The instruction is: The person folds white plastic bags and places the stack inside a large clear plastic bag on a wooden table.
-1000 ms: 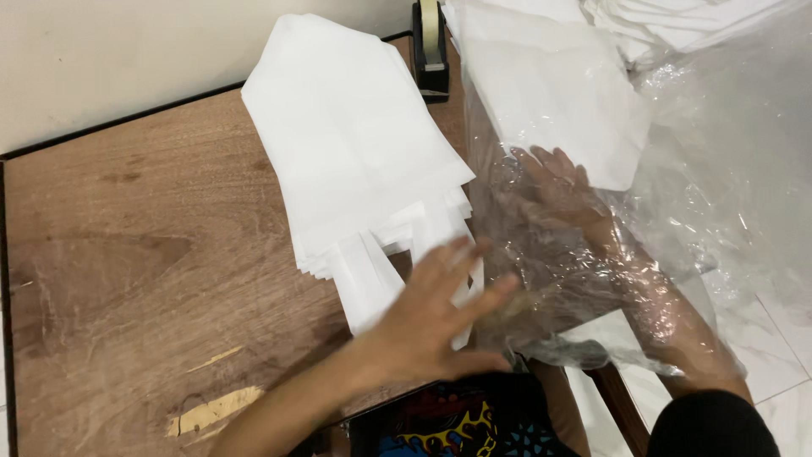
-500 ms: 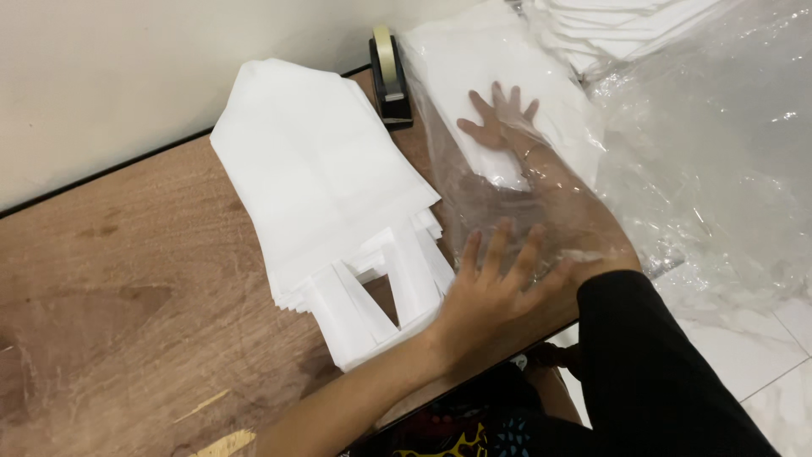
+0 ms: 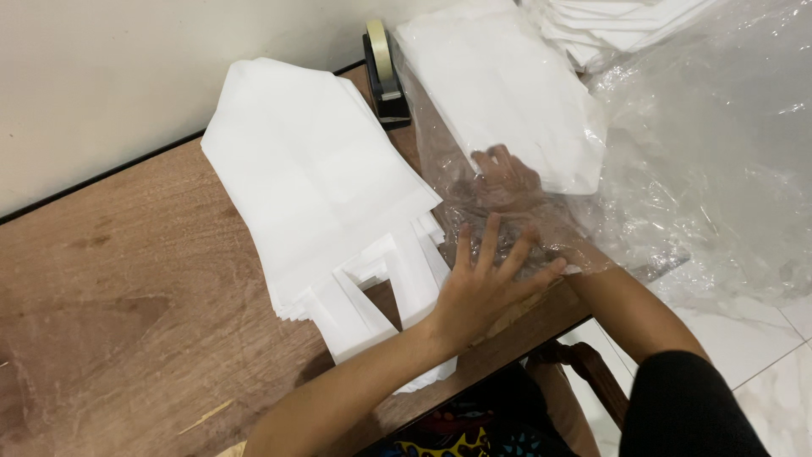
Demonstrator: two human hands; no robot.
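We look down on a brown wooden table (image 3: 127, 288) set against a pale wall, and across its right side spreads a big sheet of clear plastic wrap (image 3: 719, 169), crumpled and hanging past the table's edge over the white tiled floor. On the table's middle lies a thick stack of white bags (image 3: 313, 178), flat, with their cut handles pointing toward us. A second white stack (image 3: 507, 93) sits inside the plastic, further right, and more white bundles show at the top edge. A small tape dispenser (image 3: 385, 72) stands by the wall between the two stacks.

Since half a second ago, our right hand (image 3: 507, 182) has drawn back from the top of the wrapped stack to its near corner; it now lies under the film, fingers slightly curled against the stack's edge. Whether it pinches anything we cannot tell, as the wrinkled plastic blurs it. Our left hand (image 3: 482, 288) has moved little: it lies flat and wide on the film's near edge, fingers spread, gripping nothing, only pressing the plastic down just beside the handles of the bare stack.

By our reading, the shift means the wrapped stack is being worked out of its cover: one hand pins the film while the other is inside with the bags. The stack itself sits where it was, wholly within the plastic.
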